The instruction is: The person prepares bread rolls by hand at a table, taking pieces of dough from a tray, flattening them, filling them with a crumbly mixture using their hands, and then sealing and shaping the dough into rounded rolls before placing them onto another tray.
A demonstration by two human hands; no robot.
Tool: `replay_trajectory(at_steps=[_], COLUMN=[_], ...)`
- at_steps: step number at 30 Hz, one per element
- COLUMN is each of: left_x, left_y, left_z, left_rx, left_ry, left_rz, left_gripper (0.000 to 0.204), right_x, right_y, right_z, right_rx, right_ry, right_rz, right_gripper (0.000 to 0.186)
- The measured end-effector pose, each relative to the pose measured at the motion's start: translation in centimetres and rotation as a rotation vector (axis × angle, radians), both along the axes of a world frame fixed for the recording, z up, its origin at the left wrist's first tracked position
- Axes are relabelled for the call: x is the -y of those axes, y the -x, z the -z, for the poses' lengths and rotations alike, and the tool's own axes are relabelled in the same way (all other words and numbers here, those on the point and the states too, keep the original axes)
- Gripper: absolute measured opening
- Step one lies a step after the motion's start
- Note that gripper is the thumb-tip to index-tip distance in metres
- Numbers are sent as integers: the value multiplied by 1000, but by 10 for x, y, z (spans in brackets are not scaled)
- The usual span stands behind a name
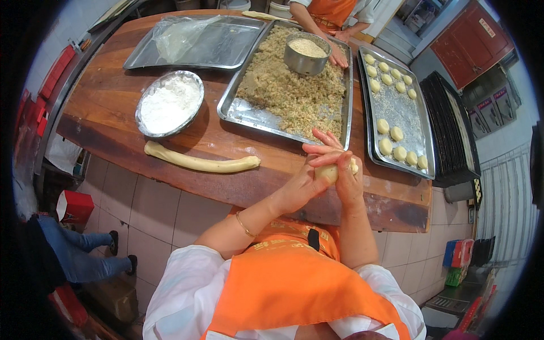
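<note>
Dough ball (328, 172), pale yellow, sat between my two palms just in front of the wooden table's (113, 107) near edge. My left hand (303, 187) cupped it from below and the side, fingers curled round it; my right hand (347, 177) pressed on it from the other side, with the upper fingers fanned loose rather than clenched. Neither hand was free.

Step judged: shaping, that is, closing and rounding one filled piece. No filling showed on the ball's visible face, so sealing looked nearly done; the far face was hidden by my fingers.

Positions, all relative to the table:
- Long dough rope (201, 163) lay along the near edge, left of my hands, uncut at both ends.
- Round metal bowl of white flour (169, 103) stood behind the rope.
- Large tray of crumbly brown filling (292, 90) occupied the centre, with a metal pot of finer crumbs (306, 52) at its far end.
- Tray of finished balls (396, 113) stood on the right side; its near rows were partly filled, its middle bare.
- Another person's hand (338, 56) rested beside the pot at the far side.

Next move, as I judged it: set the ball into a free spot on the right tray, without flattening it, then pinch a fresh piece off the rope.
</note>
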State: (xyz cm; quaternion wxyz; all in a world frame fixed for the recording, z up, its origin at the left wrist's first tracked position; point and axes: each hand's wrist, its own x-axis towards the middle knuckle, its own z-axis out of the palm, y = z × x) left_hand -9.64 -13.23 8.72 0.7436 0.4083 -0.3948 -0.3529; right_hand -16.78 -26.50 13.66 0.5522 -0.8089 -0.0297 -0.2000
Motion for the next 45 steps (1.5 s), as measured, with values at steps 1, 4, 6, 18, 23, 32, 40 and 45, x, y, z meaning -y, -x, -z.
replay_trajectory(at_steps=[1,4,6,18,23,32,40,45], left_x=[2,-4,-14,-10,-9,-7,-13,-17], left_y=[8,10,-14,-18,4,2,-7,-9], left_z=[-8,-16,4,25,-2,3,-1,4], left_rx=[20,-83,-157,-103,-349,-576,-755,-646], left_ry=[11,-11,-78,23,35,39,186,100], left_rz=[-92,-78,206,244,140,149,219,178], left_gripper=[55,59,57,53,39,40,41,42], right_x=[0,-8,-28,-28,-16,-1,11,10], right_y=[0,-4,-12,-11,-2,4,2,-1], right_z=[2,6,-5,0,-6,-52,-76,-79], right_rx=[7,97,135,125,-20,-291,-380,-399], right_ry=[-23,-147,-141,-130,270,398,373,361], right_rz=[7,71,146,128,332,292,102,72], right_gripper=[80,75,75,81,72,23,10,10])
